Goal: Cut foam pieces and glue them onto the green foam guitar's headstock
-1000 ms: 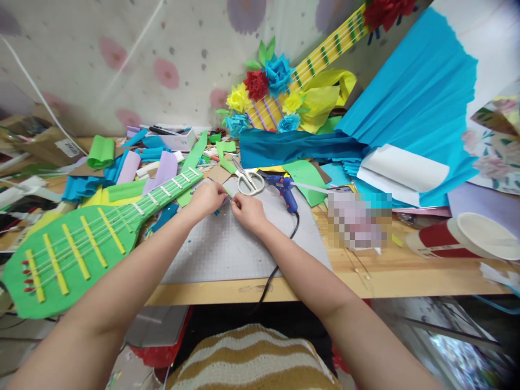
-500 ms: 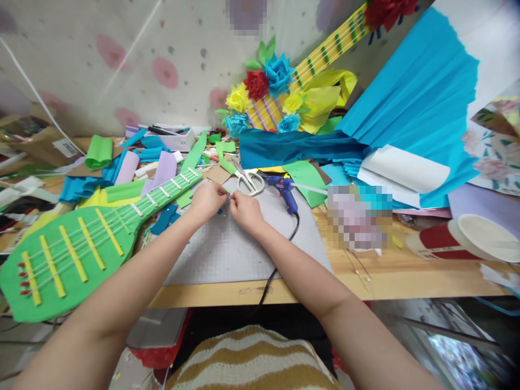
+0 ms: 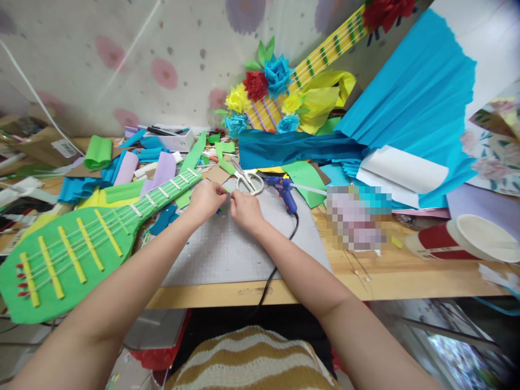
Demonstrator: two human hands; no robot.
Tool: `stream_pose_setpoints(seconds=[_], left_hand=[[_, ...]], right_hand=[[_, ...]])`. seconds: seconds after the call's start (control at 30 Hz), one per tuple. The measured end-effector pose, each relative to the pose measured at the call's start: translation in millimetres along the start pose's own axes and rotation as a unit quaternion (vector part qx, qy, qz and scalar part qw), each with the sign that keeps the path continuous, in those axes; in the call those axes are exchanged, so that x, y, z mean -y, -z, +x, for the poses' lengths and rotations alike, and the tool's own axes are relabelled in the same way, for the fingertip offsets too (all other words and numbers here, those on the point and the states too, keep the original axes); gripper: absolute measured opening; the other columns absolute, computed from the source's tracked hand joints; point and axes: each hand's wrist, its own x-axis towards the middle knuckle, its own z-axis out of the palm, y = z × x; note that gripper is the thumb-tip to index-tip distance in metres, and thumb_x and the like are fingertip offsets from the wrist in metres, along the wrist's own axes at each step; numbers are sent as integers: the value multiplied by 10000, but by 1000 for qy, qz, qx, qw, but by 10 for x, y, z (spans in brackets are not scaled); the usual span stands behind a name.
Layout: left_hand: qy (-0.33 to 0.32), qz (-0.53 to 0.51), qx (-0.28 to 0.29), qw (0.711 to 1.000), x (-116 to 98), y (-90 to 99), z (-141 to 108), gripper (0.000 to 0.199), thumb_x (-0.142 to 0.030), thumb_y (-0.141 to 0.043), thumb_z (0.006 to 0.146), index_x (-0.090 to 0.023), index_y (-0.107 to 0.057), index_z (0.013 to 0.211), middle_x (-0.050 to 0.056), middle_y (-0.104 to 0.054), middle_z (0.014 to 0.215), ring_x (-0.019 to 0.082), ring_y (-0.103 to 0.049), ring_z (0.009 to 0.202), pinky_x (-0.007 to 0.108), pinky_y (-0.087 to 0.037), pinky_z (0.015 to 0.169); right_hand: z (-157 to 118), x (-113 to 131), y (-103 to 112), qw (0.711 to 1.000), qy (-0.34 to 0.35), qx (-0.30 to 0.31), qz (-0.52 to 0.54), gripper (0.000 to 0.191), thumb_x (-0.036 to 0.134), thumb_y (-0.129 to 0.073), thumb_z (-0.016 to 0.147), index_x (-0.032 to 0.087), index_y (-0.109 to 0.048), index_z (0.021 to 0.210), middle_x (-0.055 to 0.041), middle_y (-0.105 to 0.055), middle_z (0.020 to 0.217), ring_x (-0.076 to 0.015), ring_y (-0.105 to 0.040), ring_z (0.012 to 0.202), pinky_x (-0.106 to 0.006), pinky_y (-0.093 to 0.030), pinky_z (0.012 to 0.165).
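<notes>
My left hand (image 3: pixel 208 199) and my right hand (image 3: pixel 246 208) meet over the grey cutting mat (image 3: pixel 227 254), fingertips almost touching. Both are closed in a pinch around something small, too hidden by the fingers to name. White-handled scissors (image 3: pixel 253 184) lie just beyond the right hand. To the right of them is a blue glue gun (image 3: pixel 285 194), a white glue stick at its back and a black cord running toward me. A green paper guitar (image 3: pixel 87 254) with yellow strips and white strings lies at the left, its neck reaching close to my left hand.
A yellow guitar with paper flowers (image 3: pixel 278 73) leans on the wall. Blue crepe paper (image 3: pixel 418 114) fans out at the right, near a red-and-white cup (image 3: pixel 450 238) on its side. Paper scraps (image 3: pixel 166 168) crowd the back left. A white tray (image 3: pixel 179 141) holds pens.
Both hands stay in nearly the same place, still pinching at the same spot. The whole view has shifted very slightly; nothing else has visibly moved.
</notes>
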Motion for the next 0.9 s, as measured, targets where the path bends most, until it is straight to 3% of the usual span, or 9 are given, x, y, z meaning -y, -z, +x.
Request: stream_pose_setpoints(seconds=[0.1,0.23,0.3,0.4,0.5,0.63,0.7,0.83,0.9], left_hand=[[0,1,9,1000,-11,13,-22,240,-256,-535,655,-181,-712,798,55,-698,730,169,-621,680,232,-415,589],[-2,3,23,1000,-34,-7,-34,242,-258,-532,668,-187,-710,816,55,-703,786,165,-621,703,232,-423,614],[-7,11,25,1000,-42,-18,-30,248,-240,-522,668,-188,-710,821,53,-703,794,165,-620,710,232,-428,630],[-2,18,19,1000,-36,-20,-20,251,-228,-515,658,-189,-712,809,53,-702,771,170,-621,710,233,-435,639],[-5,16,10,1000,-23,-1,-20,255,-227,-514,656,-193,-712,813,52,-701,763,171,-625,710,232,-441,645],[-10,26,16,999,-48,34,-47,244,-228,-522,665,-185,-713,810,63,-703,785,177,-626,731,236,-443,659],[-12,30,26,999,-67,46,-63,242,-239,-530,670,-182,-711,820,64,-704,795,178,-625,741,236,-440,657],[-27,9,39,999,-33,31,-70,231,-286,-549,670,-182,-705,805,54,-704,782,164,-624,721,223,-433,626],[-25,-22,46,998,31,4,-55,234,-312,-558,656,-175,-701,782,49,-702,758,153,-621,685,214,-424,582]], right_hand=[[64,-23,-15,980,-88,46,173,110,163,-425,755,171,-535,748,-30,-597,660,-138,-533,630,-252,-380,637],[160,-77,-15,887,-205,154,385,165,155,-410,729,177,-440,568,19,-483,500,-88,-423,456,-216,-344,503],[148,-81,-12,907,-190,140,348,145,150,-408,730,174,-460,597,12,-506,526,-97,-452,485,-218,-357,519],[68,-48,-18,989,-68,41,127,127,151,-412,749,164,-537,769,-48,-604,706,-149,-543,675,-253,-392,642],[1,-5,-30,998,38,-6,-48,194,145,-393,769,143,-550,883,-113,-618,846,-198,-545,830,-292,-385,728],[36,-2,-24,998,-25,13,48,156,146,-406,757,167,-548,820,-64,-619,769,-165,-547,750,-268,-389,692],[90,-28,-12,968,-115,64,211,98,142,-431,725,176,-520,702,-6,-575,609,-122,-514,599,-231,-383,600],[171,-117,-7,857,-206,161,444,120,143,-461,670,172,-452,554,47,-447,423,-73,-394,413,-199,-314,454],[172,-171,-22,863,-186,168,438,100,143,-477,654,168,-465,558,47,-468,424,-67,-393,403,-195,-302,443]])
